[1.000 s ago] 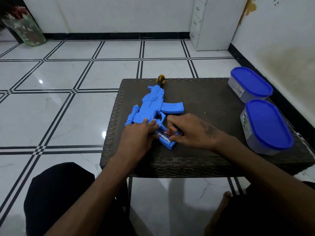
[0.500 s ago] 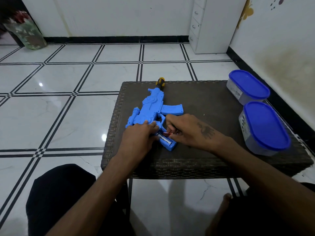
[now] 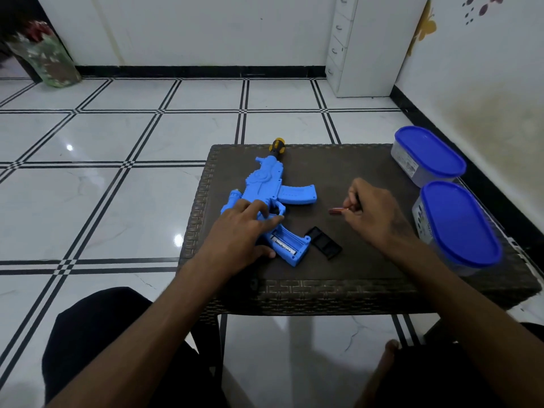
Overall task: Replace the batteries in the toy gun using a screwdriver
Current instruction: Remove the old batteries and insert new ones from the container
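A blue toy gun (image 3: 266, 198) lies flat on the dark woven tabletop (image 3: 347, 278), its muzzle pointing away from the person. The left hand (image 3: 240, 234) rests palm-down on the gun's rear body, fingers spread loosely over the trigger area and pressing it to the surface without closing around it. Just right of that hand's thumb, the grip's battery compartment (image 3: 290, 244) stands uncovered, and one battery with a white label (image 3: 282, 245) lies inside it. The black compartment cover (image 3: 323, 242) lies on the tabletop beside the grip, between the two hands and nearer the person.

The right hand (image 3: 372, 213) is held well to the right of the gun, its fingers pinched narrowly on the end of a small reddish battery (image 3: 336, 211) that sticks out toward the left hand, clear of the gun.

Beyond the left hand, past the gun's muzzle, the yellow-and-black handle of a screwdriver (image 3: 276, 145) shows at the far edge of the tabletop. To the right of the right hand stand two containers with blue lids, one nearer (image 3: 457, 225) and one farther (image 3: 428, 153).
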`<act>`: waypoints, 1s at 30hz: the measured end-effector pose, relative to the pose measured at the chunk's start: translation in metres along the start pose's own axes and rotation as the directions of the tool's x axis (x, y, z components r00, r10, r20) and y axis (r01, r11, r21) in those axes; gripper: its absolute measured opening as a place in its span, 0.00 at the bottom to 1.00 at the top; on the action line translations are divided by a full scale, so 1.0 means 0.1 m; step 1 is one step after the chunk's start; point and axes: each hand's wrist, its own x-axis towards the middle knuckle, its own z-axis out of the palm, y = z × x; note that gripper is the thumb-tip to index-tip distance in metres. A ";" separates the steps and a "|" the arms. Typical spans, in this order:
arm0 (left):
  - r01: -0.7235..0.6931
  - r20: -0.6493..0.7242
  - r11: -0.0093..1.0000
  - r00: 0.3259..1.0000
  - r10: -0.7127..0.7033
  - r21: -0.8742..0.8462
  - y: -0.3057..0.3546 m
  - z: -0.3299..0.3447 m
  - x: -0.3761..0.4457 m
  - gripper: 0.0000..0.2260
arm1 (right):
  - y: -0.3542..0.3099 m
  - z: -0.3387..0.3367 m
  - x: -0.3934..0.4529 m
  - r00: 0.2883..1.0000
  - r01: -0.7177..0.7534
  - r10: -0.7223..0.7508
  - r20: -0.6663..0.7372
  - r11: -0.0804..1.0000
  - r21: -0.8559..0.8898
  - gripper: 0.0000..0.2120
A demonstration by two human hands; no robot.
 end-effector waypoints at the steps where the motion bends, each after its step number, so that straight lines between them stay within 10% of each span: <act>1: 0.001 -0.012 1.000 1.000 -0.001 -0.002 0.00 0.01 0.02 0.31 | 0.05 0.03 -0.01 1.000 -0.028 0.028 0.000 1.000 -0.004 0.19; 19: 0.055 -0.019 0.993 0.998 -0.053 0.108 0.15 0.10 0.00 0.27 | 0.18 0.05 0.07 0.979 -0.194 0.196 -0.053 0.980 0.035 0.13; 30: 0.080 -0.071 0.989 0.993 -0.089 -0.123 0.05 0.13 -0.01 0.28 | -0.54 -0.28 -0.01 0.998 0.046 -0.027 -0.054 0.921 0.386 0.05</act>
